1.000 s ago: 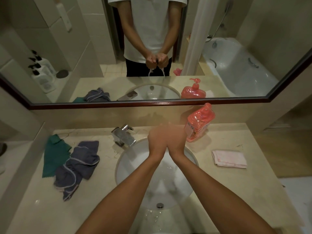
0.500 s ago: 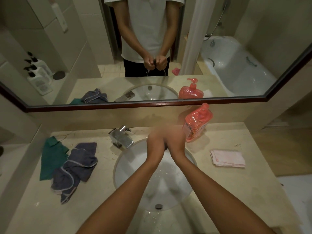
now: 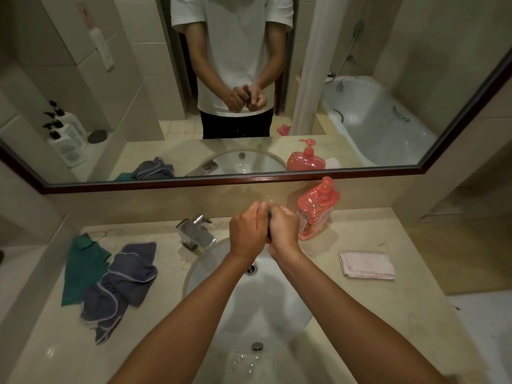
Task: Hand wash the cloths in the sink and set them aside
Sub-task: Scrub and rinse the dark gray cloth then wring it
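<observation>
Fingers of both hands curl tight round a small dark wrung cloth (image 3: 268,224) above the white round basin (image 3: 210,267). Left to right: green cloth (image 3: 83,267), blue-grey piped cloth (image 3: 122,284), chrome tap (image 3: 195,234), left hand (image 3: 246,234), right hand (image 3: 284,231), red soap bottle (image 3: 317,209), folded pink cloth (image 3: 367,266). Step, judged: wringing. Next: set it aside on the counter.

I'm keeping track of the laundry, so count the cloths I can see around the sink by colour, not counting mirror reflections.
Green cloth, on the counter left of the sink: 1
Blue-grey cloth, partly over the green one: 1
Pink cloth, folded, right of the sink: 1
Dark cloth, squeezed between left hand and right hand: 1
Total: 4
</observation>
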A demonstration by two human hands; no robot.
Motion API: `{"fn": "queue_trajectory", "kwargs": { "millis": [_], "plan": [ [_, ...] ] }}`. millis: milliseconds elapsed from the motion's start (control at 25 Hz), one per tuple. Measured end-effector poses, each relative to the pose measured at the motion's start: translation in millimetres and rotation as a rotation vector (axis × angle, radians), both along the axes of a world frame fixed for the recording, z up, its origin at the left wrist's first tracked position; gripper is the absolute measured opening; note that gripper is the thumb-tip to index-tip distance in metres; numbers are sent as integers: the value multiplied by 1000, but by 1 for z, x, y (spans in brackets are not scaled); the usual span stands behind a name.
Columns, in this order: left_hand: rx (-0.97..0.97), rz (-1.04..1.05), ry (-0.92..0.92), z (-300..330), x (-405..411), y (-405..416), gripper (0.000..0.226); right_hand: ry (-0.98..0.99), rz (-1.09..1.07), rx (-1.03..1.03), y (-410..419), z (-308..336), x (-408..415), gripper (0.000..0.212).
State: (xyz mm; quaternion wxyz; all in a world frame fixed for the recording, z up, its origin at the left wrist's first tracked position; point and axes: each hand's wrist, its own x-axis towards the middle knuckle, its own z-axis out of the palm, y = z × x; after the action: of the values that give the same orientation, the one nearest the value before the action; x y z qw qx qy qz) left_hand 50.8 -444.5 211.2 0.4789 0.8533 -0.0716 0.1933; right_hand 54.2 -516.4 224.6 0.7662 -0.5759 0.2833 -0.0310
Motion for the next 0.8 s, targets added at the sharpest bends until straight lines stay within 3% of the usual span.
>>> {"fn": "queue_trajectory", "kwargs": {
  "millis": [160, 400, 480, 640, 800],
  "plan": [
    [-212, 61, 173, 3, -2, -12, 48, -181, -60, -368, -1, -2, 0, 50],
    [-490, 42, 377, 1, -1, -16, 53, -401, 5, -611, -8, -6, 1, 54],
    [-470, 21, 396, 2, -1, -16, 56, -450, 60, -656, -13, -7, 2, 52],
    [-199, -29, 308, 1, -3, -9, 56, -478, 101, -705, -21, -8, 6, 54],
    [-91, 41, 361, -1, 4, -7, 63, -446, 99, -666, -17, -15, 8, 55]
  ]
}}
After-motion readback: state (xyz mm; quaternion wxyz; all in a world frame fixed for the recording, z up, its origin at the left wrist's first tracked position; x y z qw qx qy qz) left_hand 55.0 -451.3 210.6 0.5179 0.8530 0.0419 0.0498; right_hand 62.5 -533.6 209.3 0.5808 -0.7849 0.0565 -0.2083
